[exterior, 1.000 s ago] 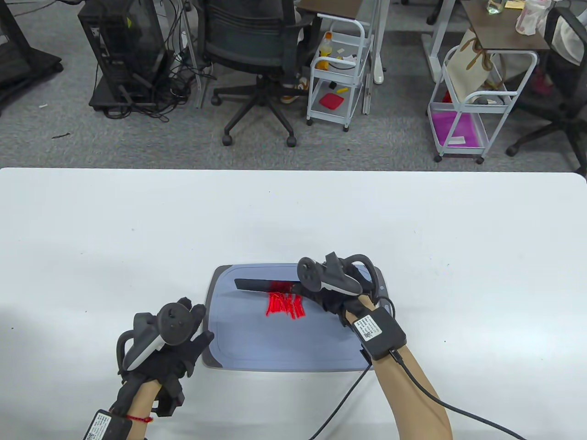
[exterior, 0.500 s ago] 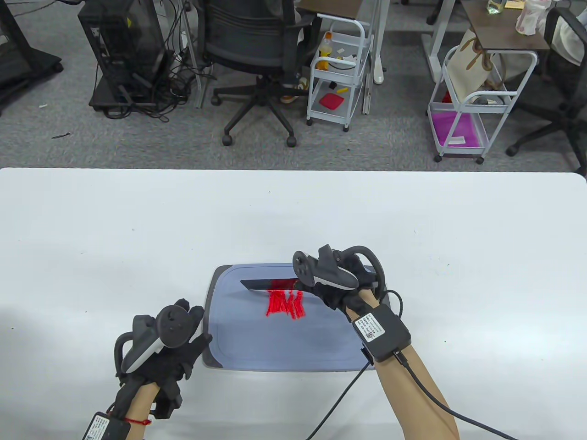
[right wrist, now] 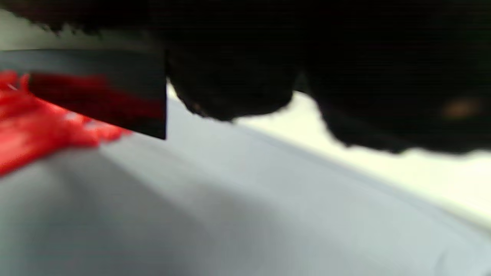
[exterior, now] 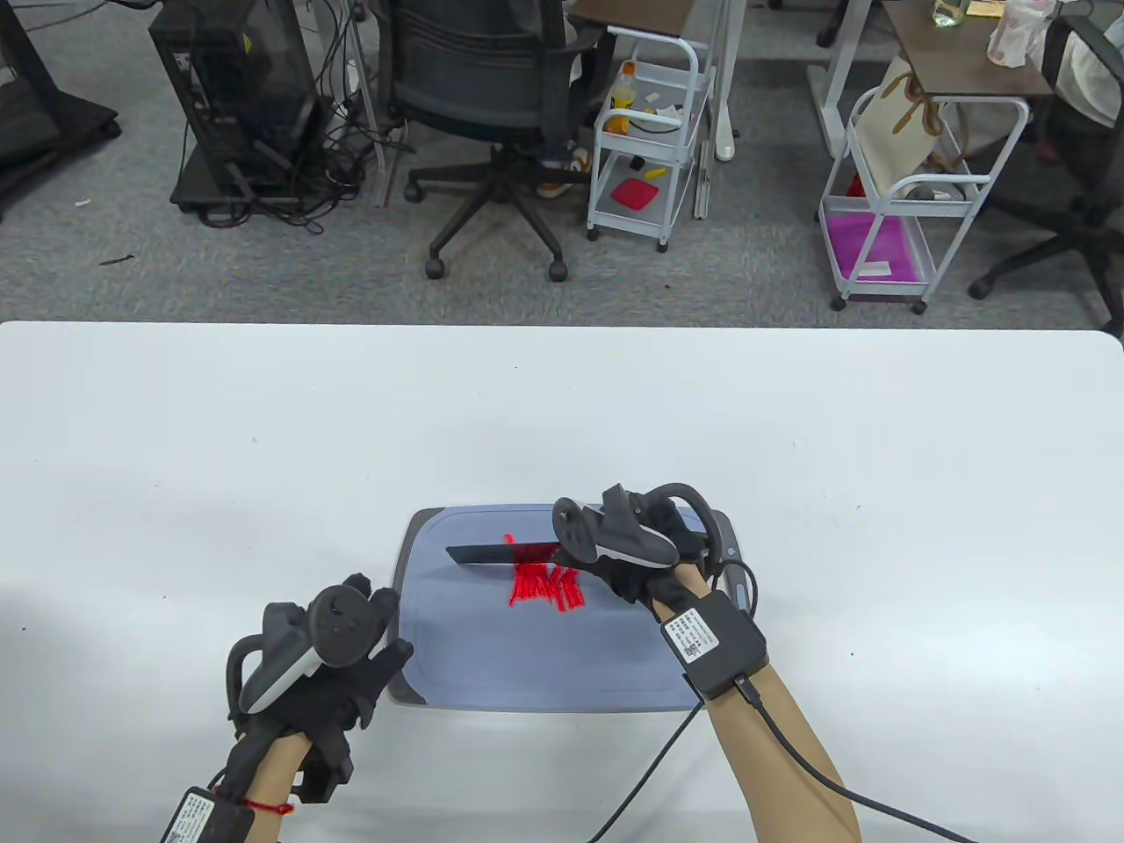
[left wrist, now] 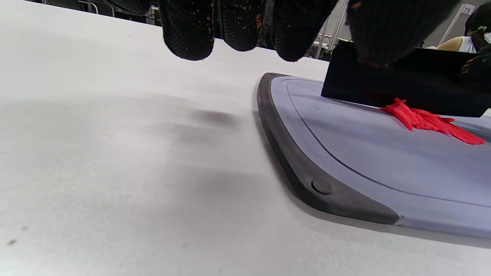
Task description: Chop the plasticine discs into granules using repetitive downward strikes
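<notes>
Red plasticine strips [exterior: 544, 583] lie in a small heap on the grey-blue cutting board [exterior: 492, 650]. My right hand [exterior: 632, 562] grips the handle of a black knife [exterior: 492, 554]; the blade lies across the far side of the heap, down on it. In the left wrist view the blade [left wrist: 399, 86] stands on the board [left wrist: 345, 161] behind the red strips [left wrist: 429, 120]. In the right wrist view the blurred blade [right wrist: 99, 92] is on the red plasticine [right wrist: 34, 130]. My left hand [exterior: 351, 650] rests at the board's left edge, fingers [left wrist: 188, 30] hanging free, holding nothing.
The white table [exterior: 176, 457] stretches all around the board. A black cable [exterior: 667, 755] runs from my right wrist across the table's near side. Chairs and carts stand on the floor beyond the far edge.
My right hand lifted the knife a little and brought it down again on the heap, slightly further left. One red strip now sticks out beyond the blade. My left hand shifted slightly toward the board.
</notes>
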